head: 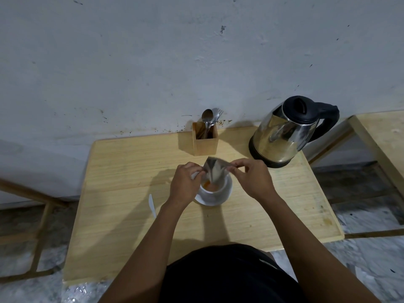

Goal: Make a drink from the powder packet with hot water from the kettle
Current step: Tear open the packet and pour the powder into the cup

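Observation:
A silver powder packet (pixel 215 170) hangs upside down over a white cup (pixel 218 192), its open corner pointing into the cup. My left hand (pixel 185 182) pinches the packet's left edge and my right hand (pixel 253 178) pinches its right edge. Orange powder (pixel 208 185) lies inside the cup. The cup stands on a white saucer (pixel 203 201) in the middle of the wooden table (pixel 131 171). A steel kettle (pixel 286 136) with a black lid and handle stands at the back right of the table, apart from both hands.
A wooden holder (pixel 205 142) with spoons and forks stands at the back of the table, just behind the cup. A torn white strip (pixel 152 204) lies left of the saucer. A grey wall rises behind. Another wooden table (pixel 382 136) is at the far right.

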A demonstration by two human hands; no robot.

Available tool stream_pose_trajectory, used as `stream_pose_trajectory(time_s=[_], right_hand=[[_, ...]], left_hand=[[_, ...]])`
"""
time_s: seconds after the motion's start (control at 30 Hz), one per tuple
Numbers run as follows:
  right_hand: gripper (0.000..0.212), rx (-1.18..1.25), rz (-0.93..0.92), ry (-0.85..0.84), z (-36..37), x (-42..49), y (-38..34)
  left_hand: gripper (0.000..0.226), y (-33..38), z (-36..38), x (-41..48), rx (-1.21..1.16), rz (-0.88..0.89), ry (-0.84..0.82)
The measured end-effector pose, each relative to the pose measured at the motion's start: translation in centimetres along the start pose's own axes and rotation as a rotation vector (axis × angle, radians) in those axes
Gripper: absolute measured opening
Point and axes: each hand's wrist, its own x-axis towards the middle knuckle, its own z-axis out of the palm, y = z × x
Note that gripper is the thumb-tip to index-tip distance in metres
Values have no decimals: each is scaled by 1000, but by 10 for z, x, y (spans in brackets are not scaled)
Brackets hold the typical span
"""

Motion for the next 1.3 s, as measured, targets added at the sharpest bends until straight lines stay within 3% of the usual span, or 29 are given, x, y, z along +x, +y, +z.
stream_pose_trajectory(time_s=[0.13,0.27,0.4,0.53,0.6,0.7,0.77,1.0,1.13,1.3], right_hand=[[8,-43,-21,87,0,-3,0],[6,-14,-74,48,-3,-8,1],[5,16,-241,175,-5,-19,5],[10,-25,-505,248,5,-30,10],[9,-43,-602,262,13,-35,8],[4,-64,-695,250,25,-40,5],[12,-79,-646,185,32,-42,4],[66,-123,-151,-177,47,-23,22],[87,-149,-130,-295,52,-13,29],[92,-188,-95,-348,58,-6,27]], left_hand=[[16,4,-3,-2,-23,10,-15],[14,5,-8,-3,-109,-55,-33],[30,13,-26,-8,-246,-260,32],[56,26,-48,-9,-483,-534,-244],[49,26,-51,-11,-571,-534,-351],[25,25,-54,-15,-633,-465,-352],[19,19,-56,-17,-593,-433,-295],[31,-33,-59,-31,-359,-474,47],[27,-62,-52,-39,-288,-544,171],[32,-83,-35,-38,-107,-583,225]])
